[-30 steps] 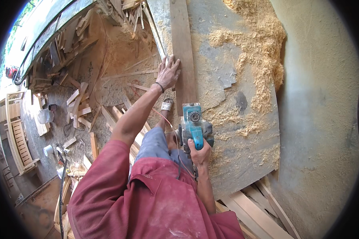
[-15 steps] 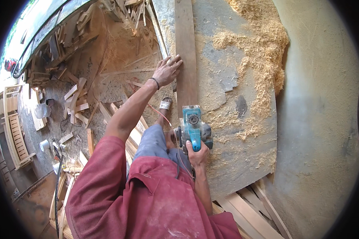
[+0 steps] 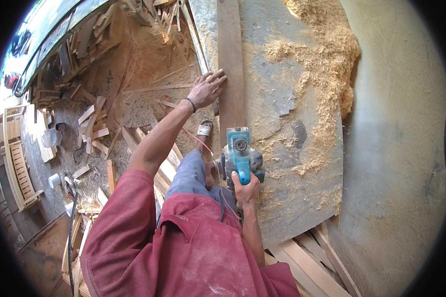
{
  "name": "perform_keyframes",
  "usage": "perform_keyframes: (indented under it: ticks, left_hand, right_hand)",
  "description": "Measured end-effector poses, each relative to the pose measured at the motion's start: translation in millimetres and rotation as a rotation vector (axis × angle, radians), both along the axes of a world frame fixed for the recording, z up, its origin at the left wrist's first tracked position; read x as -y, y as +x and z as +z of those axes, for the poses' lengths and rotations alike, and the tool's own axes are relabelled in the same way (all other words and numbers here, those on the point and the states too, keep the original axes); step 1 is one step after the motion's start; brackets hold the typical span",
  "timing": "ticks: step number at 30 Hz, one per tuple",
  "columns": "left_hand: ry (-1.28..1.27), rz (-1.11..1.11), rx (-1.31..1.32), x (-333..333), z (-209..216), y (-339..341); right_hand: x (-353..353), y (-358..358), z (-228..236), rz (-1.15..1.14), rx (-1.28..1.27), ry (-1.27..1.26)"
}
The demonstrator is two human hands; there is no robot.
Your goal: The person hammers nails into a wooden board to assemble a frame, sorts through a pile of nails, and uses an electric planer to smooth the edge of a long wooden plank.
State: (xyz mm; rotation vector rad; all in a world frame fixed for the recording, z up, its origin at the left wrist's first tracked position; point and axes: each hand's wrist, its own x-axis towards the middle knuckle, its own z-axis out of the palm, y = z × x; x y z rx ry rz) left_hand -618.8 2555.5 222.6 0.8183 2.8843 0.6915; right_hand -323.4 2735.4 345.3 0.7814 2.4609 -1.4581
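Observation:
A long brown wooden board [image 3: 231,39] lies lengthwise on the grey, worn worktop [image 3: 302,208]. At its near end sits a teal electric hand planer [image 3: 241,153], whose handle my right hand [image 3: 247,188] grips. My left hand [image 3: 208,89] lies on the board's left edge, farther up, with its fingers stretched out and nothing held in them. The planer covers the near end of the board.
Pale wood shavings [image 3: 327,64] are heaped along the worktop's far right side. An orange cord [image 3: 198,137] hangs left of the planer. Offcuts [image 3: 96,123] litter the floor at left, near a slatted wooden frame [image 3: 21,166]. Planks [image 3: 307,267] lie below the worktop's near edge.
The planer and my right hand have shifted very slightly away from me along the board. My left hand stays in place.

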Motion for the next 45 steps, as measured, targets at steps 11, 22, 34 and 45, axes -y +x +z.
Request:
perform_keyframes:
  ticks: [11,22,34,45]
  left_hand:
    - [0.051,-0.019,0.009,4.2,1.2,-0.6]
    - [0.062,-0.014,0.066,5.2,-0.4,-0.9]
    - [0.496,0.533,0.268,26.0,-95.9,148.6]
    - [0.043,-0.290,0.768,-21.2,-68.1,277.9]
  right_hand:
    - [-2.5,-18.0,0.4,0.031,0.011,0.003]
    - [-3.3,-29.5,-1.0,0.023,0.016,-0.014]
    - [2.8,-56.4,6.7,0.009,0.052,-0.040]
    - [3.0,-98.1,-3.0,-0.011,-0.107,-0.044]
